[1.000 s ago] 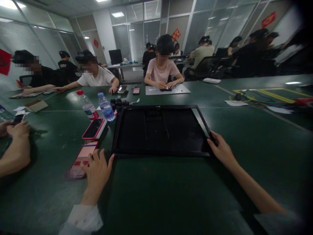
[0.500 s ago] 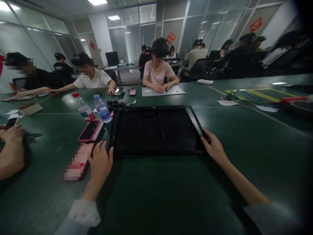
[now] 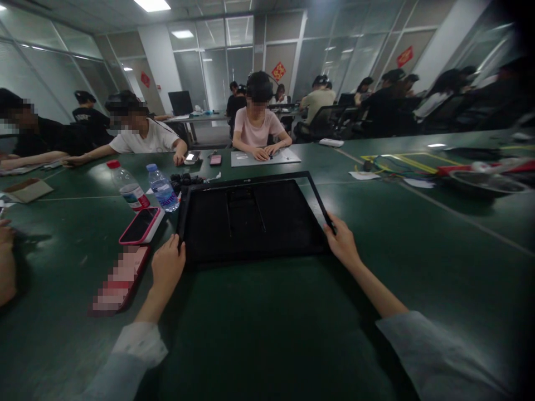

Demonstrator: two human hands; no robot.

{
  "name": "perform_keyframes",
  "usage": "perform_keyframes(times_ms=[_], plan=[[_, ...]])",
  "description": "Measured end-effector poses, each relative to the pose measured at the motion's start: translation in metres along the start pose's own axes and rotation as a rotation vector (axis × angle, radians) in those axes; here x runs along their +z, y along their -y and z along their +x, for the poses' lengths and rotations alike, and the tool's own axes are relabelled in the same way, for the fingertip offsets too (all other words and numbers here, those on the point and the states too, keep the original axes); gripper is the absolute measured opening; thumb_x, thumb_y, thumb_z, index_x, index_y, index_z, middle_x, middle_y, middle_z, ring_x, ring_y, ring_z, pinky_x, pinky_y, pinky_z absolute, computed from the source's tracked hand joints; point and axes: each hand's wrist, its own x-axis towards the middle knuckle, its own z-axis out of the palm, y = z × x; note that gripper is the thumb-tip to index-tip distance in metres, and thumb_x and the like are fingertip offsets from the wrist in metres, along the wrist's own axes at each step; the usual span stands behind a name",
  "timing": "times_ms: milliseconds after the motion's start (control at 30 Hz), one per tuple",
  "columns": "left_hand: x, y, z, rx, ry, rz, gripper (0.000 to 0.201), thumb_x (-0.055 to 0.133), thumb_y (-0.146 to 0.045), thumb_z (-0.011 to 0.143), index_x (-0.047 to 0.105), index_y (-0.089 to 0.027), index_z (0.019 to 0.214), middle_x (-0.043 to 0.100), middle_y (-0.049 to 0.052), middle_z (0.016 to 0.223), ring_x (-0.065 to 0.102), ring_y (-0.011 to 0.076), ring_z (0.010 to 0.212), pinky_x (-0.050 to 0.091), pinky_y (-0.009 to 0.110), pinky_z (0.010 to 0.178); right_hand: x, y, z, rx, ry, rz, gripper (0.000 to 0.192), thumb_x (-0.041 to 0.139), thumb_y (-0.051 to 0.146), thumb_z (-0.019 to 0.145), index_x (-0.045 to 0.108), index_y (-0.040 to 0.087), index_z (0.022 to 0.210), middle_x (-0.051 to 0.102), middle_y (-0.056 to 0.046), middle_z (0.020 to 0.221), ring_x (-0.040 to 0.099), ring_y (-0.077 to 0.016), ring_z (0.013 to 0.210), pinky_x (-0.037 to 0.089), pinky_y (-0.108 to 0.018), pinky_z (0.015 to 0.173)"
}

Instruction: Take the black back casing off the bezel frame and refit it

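Note:
A black monitor bezel point(image 3: 315, 195) is held in front of me, its right side standing clear of a black panel point(image 3: 284, 223) that shows through it. Thin dark bars form a bracket shape point(image 3: 246, 209) on the panel. My left hand point(image 3: 168, 262) has its fingers closed on the bezel's left edge, near the lower corner. On the opposite side, my right hand point(image 3: 343, 240) grips the right edge between thumb and fingers. Beside my left hand lie a phone in a red case point(image 3: 121, 281) and a pink-rimmed phone point(image 3: 141, 225).
Two plastic bottles, one red-capped point(image 3: 129, 186) and one blue-capped point(image 3: 162, 188), stand left of the bezel on the green table point(image 3: 267, 334). Black cables point(image 3: 186, 181) lie behind. Across the table a person in pink point(image 3: 258, 131) works on a board. Coloured wires and a round pan point(image 3: 487, 184) are at right.
My left hand has closed from spread fingers onto the bezel's left edge. The bezel is slightly tilted, its right side raised off the panel. The camera view has turned a little right.

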Motion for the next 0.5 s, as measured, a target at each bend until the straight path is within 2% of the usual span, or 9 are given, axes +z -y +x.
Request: perform_keyframes(times_ms=[67, 167, 233, 367, 500], plan=[[-0.006, -0.004, -0.004, 0.016, -0.026, 0.042, 0.054, 0.033, -0.035, 0.105, 0.059, -0.006, 0.142, 0.062, 0.024, 0.144, 0.068, 0.0354, 0.120, 0.054, 0.047, 0.099, 0.000, 0.003, -0.002, 0.001, 0.003, 0.003, 0.059, 0.046, 0.052, 0.097, 0.060, 0.021, 0.145, 0.065, -0.016, 0.141, 0.060, -0.0343, 0.131, 0.046, -0.058, 0.113], [-0.012, -0.005, -0.010, -0.046, -0.020, 0.055, 0.058, 0.029, -0.037, 0.105, 0.055, -0.005, 0.145, 0.067, 0.025, 0.136, 0.074, 0.0364, 0.104, 0.058, 0.049, 0.087, 0.000, 0.004, -0.003, 0.001, 0.021, 0.001, 0.061, 0.044, 0.055, 0.098, 0.059, 0.021, 0.146, 0.065, -0.016, 0.140, 0.061, -0.0340, 0.131, 0.045, -0.057, 0.114], [-0.011, -0.002, -0.012, -0.078, -0.004, 0.034, 0.057, 0.028, -0.038, 0.105, 0.054, -0.006, 0.145, 0.070, 0.025, 0.129, 0.075, 0.0356, 0.100, 0.058, 0.049, 0.086, 0.002, 0.004, -0.002, -0.012, 0.033, -0.003, 0.061, 0.043, 0.055, 0.098, 0.060, 0.021, 0.146, 0.064, -0.016, 0.141, 0.060, -0.0341, 0.132, 0.044, -0.057, 0.115], [-0.002, 0.008, -0.009, -0.058, 0.003, -0.062, 0.055, 0.032, -0.037, 0.103, 0.057, -0.005, 0.141, 0.069, 0.024, 0.130, 0.071, 0.0353, 0.113, 0.055, 0.050, 0.098, 0.009, 0.000, 0.002, -0.031, 0.059, -0.005, 0.058, 0.045, 0.053, 0.097, 0.062, 0.021, 0.142, 0.066, -0.017, 0.138, 0.058, -0.0351, 0.133, 0.041, -0.061, 0.117], [0.009, 0.016, -0.007, -0.050, -0.007, -0.181, 0.054, 0.037, -0.035, 0.101, 0.055, -0.007, 0.143, 0.065, 0.023, 0.139, 0.065, 0.0344, 0.127, 0.050, 0.051, 0.108, 0.014, -0.001, 0.005, 0.049, 0.110, 0.032, 0.060, 0.048, 0.052, 0.094, 0.061, 0.018, 0.142, 0.065, -0.017, 0.139, 0.061, -0.0354, 0.130, 0.045, -0.060, 0.114]])
